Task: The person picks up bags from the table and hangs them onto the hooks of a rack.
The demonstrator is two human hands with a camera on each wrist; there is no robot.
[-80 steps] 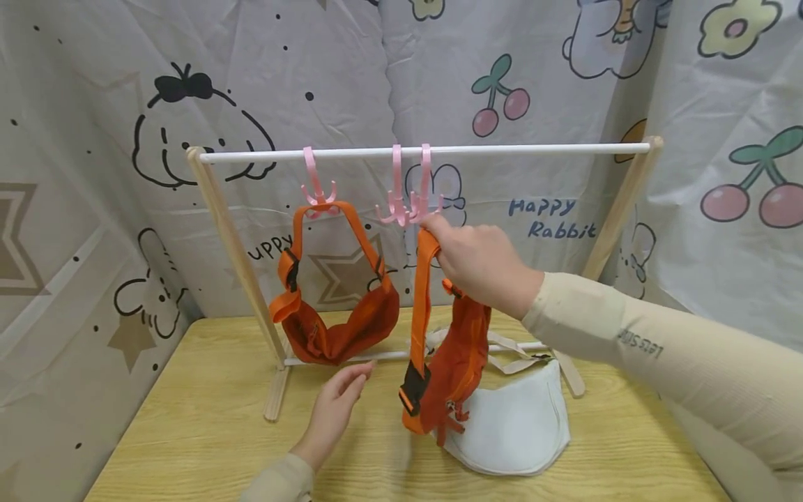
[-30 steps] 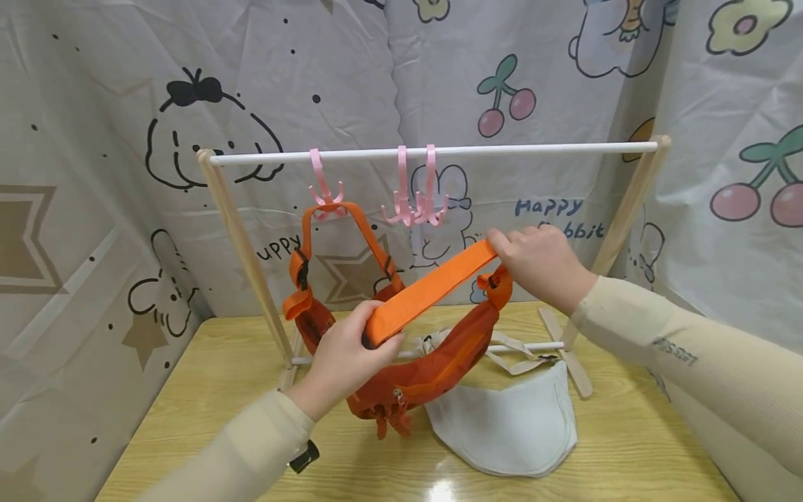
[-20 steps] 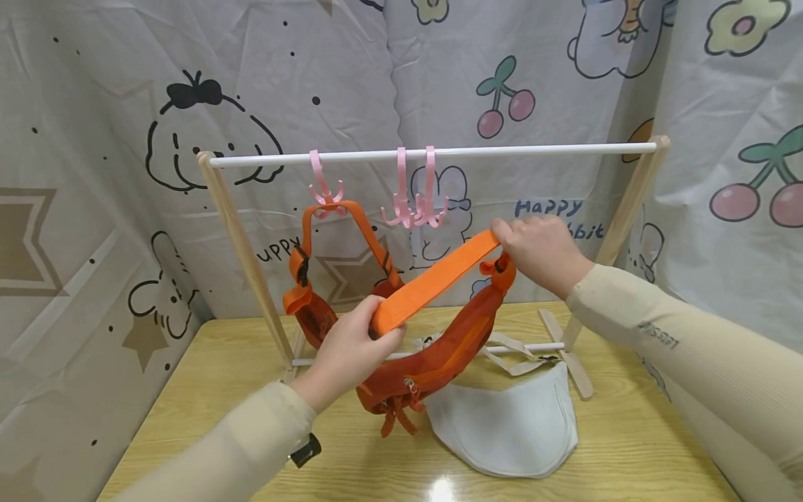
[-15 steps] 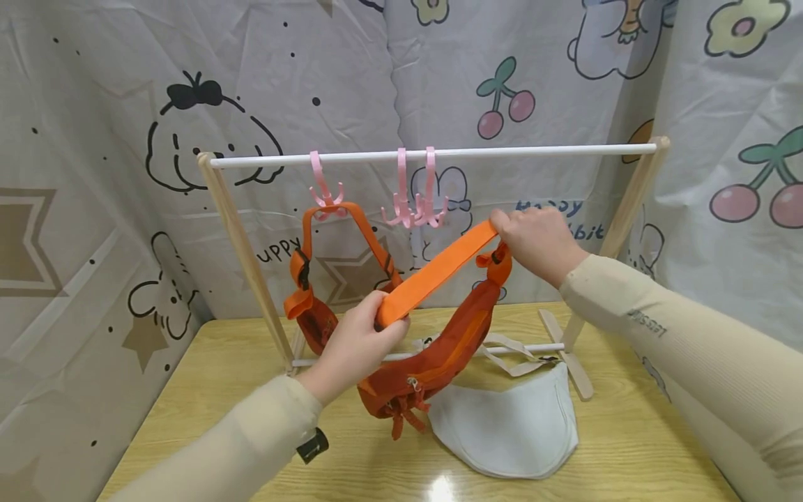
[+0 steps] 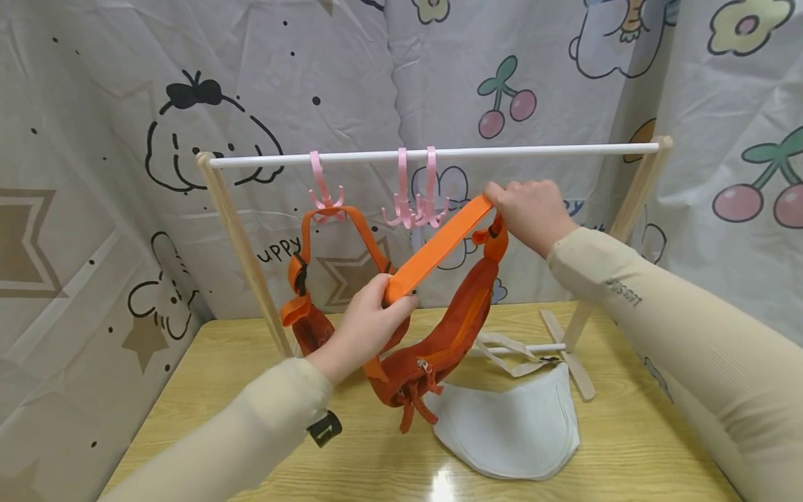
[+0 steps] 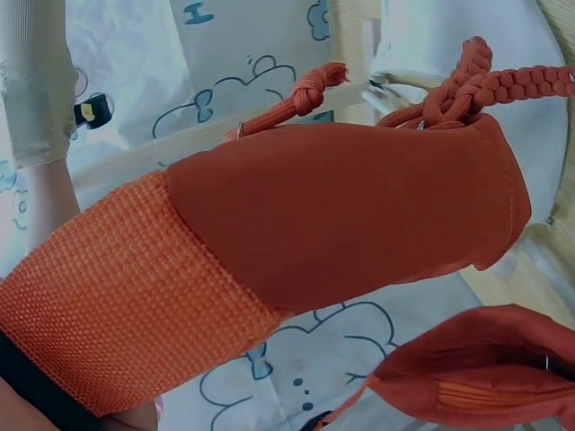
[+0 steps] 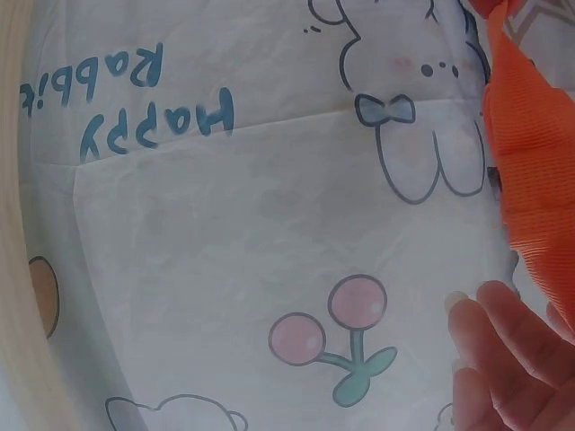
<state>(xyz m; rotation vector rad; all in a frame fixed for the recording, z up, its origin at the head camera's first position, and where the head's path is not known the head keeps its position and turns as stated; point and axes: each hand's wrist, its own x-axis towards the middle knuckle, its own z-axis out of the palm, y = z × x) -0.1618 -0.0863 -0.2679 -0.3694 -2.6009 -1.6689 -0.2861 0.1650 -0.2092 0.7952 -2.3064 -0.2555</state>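
An orange-red waist bag (image 5: 461,317) hangs in the air in front of the rack, its wide orange strap (image 5: 439,247) slanting up to the right. My left hand (image 5: 370,317) pinches the strap's lower left end near the buckle. Higher up, my right hand (image 5: 530,213) grips the other end of the strap, just below the rail. The left wrist view shows the bag's end and knotted zipper pulls (image 6: 310,94) close up. Two pink hooks (image 5: 401,209) hang side by side left of my right hand. A second orange-red waist bag (image 5: 310,328) hangs by its strap from another pink hook (image 5: 326,203).
The wooden rack has a white top rail (image 5: 539,150) and a low white crossbar (image 5: 546,347). A white bag (image 5: 508,432) with beige straps lies on the wooden table (image 5: 370,460), right of centre. A patterned curtain (image 5: 564,90) closes off the back and sides.
My left hand, free at first, has come up and taken the strap. Both hands have since risen, lifting the waist bag closer to the two pink hooks; the strap slants more steeply.
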